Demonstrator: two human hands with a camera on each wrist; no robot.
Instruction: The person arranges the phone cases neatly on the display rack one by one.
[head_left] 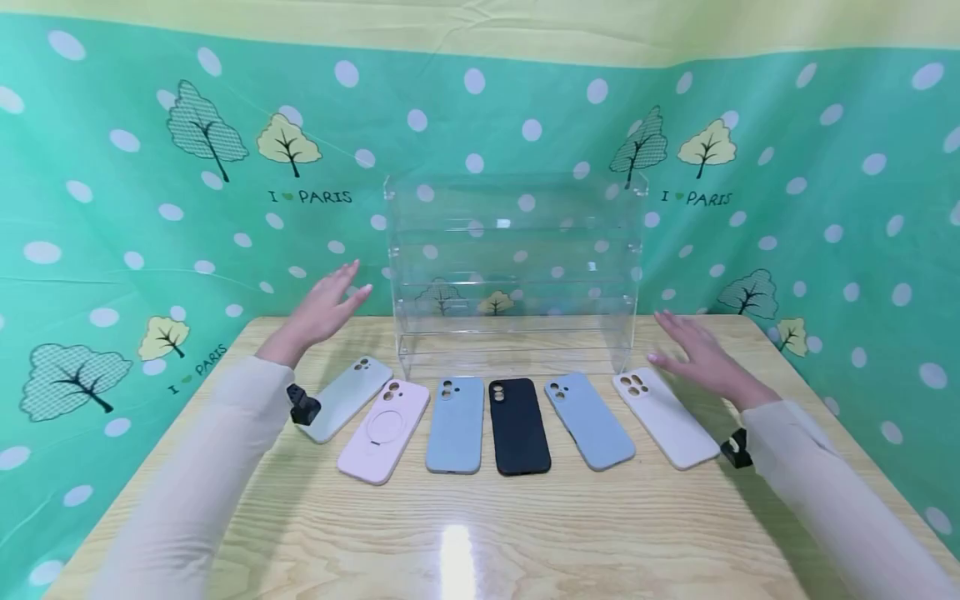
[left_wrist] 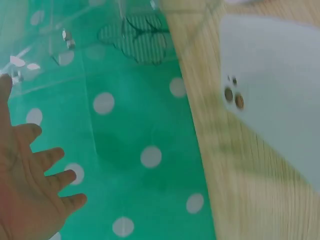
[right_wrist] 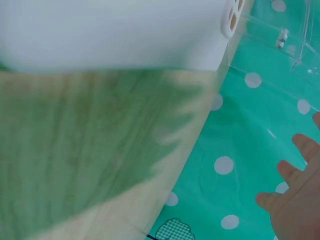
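Note:
My left hand (head_left: 318,310) hovers left of a clear acrylic rack (head_left: 517,333), fingers extended and holding nothing. Over the table's right side, my right hand (head_left: 701,357) is likewise raised with its fingers straight. A fanned row of phone cases lies in front of the rack: a pale whitish case (head_left: 348,400) below the left hand, a pink case (head_left: 384,433) with a ring, a light blue case (head_left: 456,425), a black case (head_left: 520,427), another blue case (head_left: 590,421), and a white case (head_left: 667,418) nearest the right hand. Neither hand touches a case or the rack.
The rack has several see-through tiers and stands at the back of the wooden table (head_left: 360,542). Behind it and along both sides hangs a green dotted cloth (head_left: 480,117). Black wrist cameras sit close above the outer cases.

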